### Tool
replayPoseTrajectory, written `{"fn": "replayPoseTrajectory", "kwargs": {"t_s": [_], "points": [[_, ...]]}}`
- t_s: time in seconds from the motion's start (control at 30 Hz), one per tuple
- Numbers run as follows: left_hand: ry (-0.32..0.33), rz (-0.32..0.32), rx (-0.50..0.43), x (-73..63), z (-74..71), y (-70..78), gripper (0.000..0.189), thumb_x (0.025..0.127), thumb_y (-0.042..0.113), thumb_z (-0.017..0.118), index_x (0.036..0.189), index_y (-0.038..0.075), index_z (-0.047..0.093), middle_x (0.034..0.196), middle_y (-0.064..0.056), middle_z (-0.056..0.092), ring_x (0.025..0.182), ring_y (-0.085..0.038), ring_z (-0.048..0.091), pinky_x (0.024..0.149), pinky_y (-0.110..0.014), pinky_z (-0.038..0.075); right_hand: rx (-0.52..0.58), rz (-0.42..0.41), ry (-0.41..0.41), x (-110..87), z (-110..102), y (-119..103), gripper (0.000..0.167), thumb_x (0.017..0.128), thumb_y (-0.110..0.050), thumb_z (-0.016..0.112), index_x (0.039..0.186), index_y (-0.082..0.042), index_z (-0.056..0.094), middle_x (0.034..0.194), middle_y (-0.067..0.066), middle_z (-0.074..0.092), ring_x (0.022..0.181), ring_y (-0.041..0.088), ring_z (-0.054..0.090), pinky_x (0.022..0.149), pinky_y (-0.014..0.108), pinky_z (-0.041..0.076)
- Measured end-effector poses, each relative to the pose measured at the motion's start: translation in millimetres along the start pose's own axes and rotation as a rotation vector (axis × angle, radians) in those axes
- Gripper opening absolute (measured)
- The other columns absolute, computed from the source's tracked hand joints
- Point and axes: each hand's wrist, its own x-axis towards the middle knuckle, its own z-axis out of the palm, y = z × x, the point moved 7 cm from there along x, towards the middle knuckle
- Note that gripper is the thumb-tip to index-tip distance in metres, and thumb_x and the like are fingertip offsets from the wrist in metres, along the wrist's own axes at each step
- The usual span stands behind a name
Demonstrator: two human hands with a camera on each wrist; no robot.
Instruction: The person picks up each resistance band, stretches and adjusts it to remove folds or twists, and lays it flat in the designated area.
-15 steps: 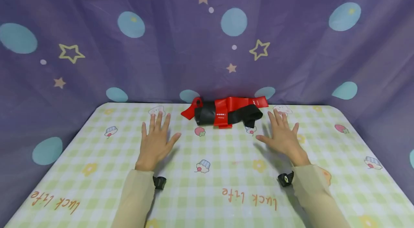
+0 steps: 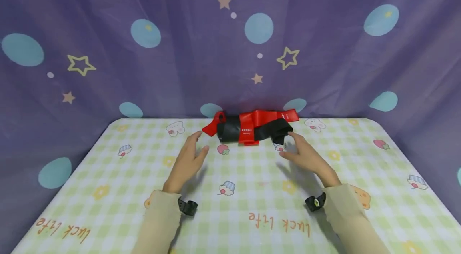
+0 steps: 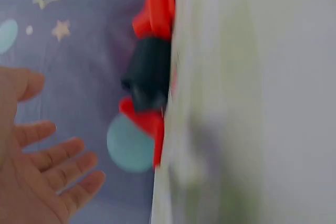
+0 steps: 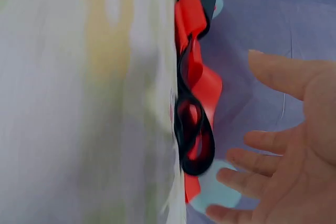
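Beyond and between the relaxed, free hands [image 2: 185, 164] [image 2: 309, 159] lies a red-and-black bundle of bands [image 2: 247, 124].

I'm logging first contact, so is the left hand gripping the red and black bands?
No, in the left wrist view purple cloth shows between the left hand and the bands.

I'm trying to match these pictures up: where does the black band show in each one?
Head view: the black band is around the middle, extending slightly right, near the far edge of the table.
Left wrist view: the black band is a little left of centre, mostly in the upper half.
Right wrist view: the black band is just right of centre, from the top edge to a loop below mid-height.
Shared landmark: the bright red band beside it.
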Motion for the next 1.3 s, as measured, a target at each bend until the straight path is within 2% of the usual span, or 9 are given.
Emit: {"fn": "replayPoseTrajectory", "kwargs": {"t_s": [0.17, 0.37, 0.47, 0.57, 0.8, 0.97, 1.03, 1.13, 1.3], "points": [[0.080, -0.109, -0.217, 9.1, 13.4, 10.0, 0.034, 0.093, 0.009, 0.052, 0.125, -0.001, 0.047, 0.125, -0.024, 0.055, 0.110, -0.036, 0.058, 0.093, -0.048, 0.048, 0.166, 0.017, -0.044, 9.9, 12, -7, 0.065, 0.094, -0.028, 0.057, 0.142, 0.006, 0.031, 0.144, 0.028, 0.038, 0.129, 0.045, 0.041, 0.106, 0.056, 0.034], [0.126, -0.241, -0.190, 20.0, 27.5, 17.2, 0.024, 0.090, 0.008, 0.052, 0.109, -0.003, 0.061, 0.108, -0.021, 0.066, 0.093, -0.031, 0.065, 0.085, -0.042, 0.051, 0.365, 0.081, -0.053, 26.8, 22, -13, 0.054, 0.095, -0.024, 0.056, 0.135, 0.008, 0.040, 0.124, 0.024, 0.056, 0.108, 0.032, 0.057, 0.092, 0.040, 0.048], [0.106, -0.289, -0.206, 25.1, 38.4, 20.1, 0.025, 0.089, 0.008, 0.052, 0.107, -0.005, 0.063, 0.099, -0.020, 0.068, 0.085, -0.030, 0.066, 0.074, -0.035, 0.052, 0.500, 0.095, -0.070, 33.7, 29, -15, 0.049, 0.095, -0.018, 0.054, 0.131, 0.012, 0.041, 0.118, 0.026, 0.058, 0.097, 0.024, 0.060, 0.086, 0.034, 0.051], [0.064, -0.350, -0.288, 30.2, 53.1, 18.7, 0.028, 0.088, 0.008, 0.050, 0.108, -0.006, 0.063, 0.092, -0.021, 0.068, 0.078, -0.031, 0.066, 0.063, -0.028, 0.051, 0.607, 0.112, -0.097, 39.6, 36, -18, 0.048, 0.094, -0.015, 0.052, 0.130, 0.015, 0.041, 0.119, 0.028, 0.057, 0.092, 0.018, 0.062, 0.086, 0.031, 0.052], [0.005, -0.520, -0.498, 40.5, 86.4, 8.0, 0.029, 0.088, 0.008, 0.047, 0.101, -0.012, 0.063, 0.084, -0.022, 0.068, 0.057, -0.011, 0.063, 0.054, -0.024, 0.055, 0.711, 0.162, -0.124, 50.1, 51, -23, 0.040, 0.095, -0.009, 0.049, 0.126, 0.016, 0.045, 0.117, 0.028, 0.060, 0.092, 0.016, 0.067, 0.091, 0.034, 0.052], [-0.044, -0.599, -0.567, 47.5, 105.2, 6.6, 0.028, 0.091, 0.010, 0.049, 0.099, -0.012, 0.063, 0.073, -0.013, 0.066, 0.051, -0.006, 0.059, 0.051, -0.021, 0.053, 0.771, 0.191, -0.143, 55.5, 62, -23, 0.038, 0.096, -0.006, 0.047, 0.126, 0.017, 0.045, 0.113, 0.025, 0.063, 0.093, 0.017, 0.068, 0.092, 0.034, 0.052], [-0.028, -0.620, -0.588, 50.0, 110.3, 6.0, 0.026, 0.092, 0.013, 0.052, 0.098, -0.010, 0.063, 0.070, -0.009, 0.065, 0.050, -0.006, 0.058, 0.049, -0.020, 0.052, 0.783, 0.188, -0.149, 57.0, 65, -24, 0.039, 0.096, -0.006, 0.046, 0.127, 0.017, 0.044, 0.116, 0.026, 0.062, 0.097, 0.020, 0.068, 0.094, 0.035, 0.050], [0.043, -0.635, -0.667, 52.6, 115.3, 5.4, 0.023, 0.091, 0.012, 0.058, 0.099, -0.010, 0.061, 0.072, -0.012, 0.068, 0.050, -0.007, 0.060, 0.049, -0.021, 0.053, 0.790, 0.188, -0.153, 58.3, 69, -27, 0.039, 0.096, -0.006, 0.045, 0.128, 0.017, 0.043, 0.117, 0.026, 0.060, 0.100, 0.022, 0.067, 0.096, 0.036, 0.048], [0.168, -0.652, -0.780, 54.8, 119.2, 3.6, 0.021, 0.088, 0.006, 0.059, 0.101, -0.011, 0.060, 0.077, -0.017, 0.070, 0.050, -0.009, 0.062, 0.047, -0.021, 0.052, 0.792, 0.212, -0.157, 60.7, 76, -29, 0.037, 0.095, -0.005, 0.046, 0.126, 0.015, 0.045, 0.109, 0.018, 0.062, 0.095, 0.014, 0.066, 0.094, 0.034, 0.051]]}}
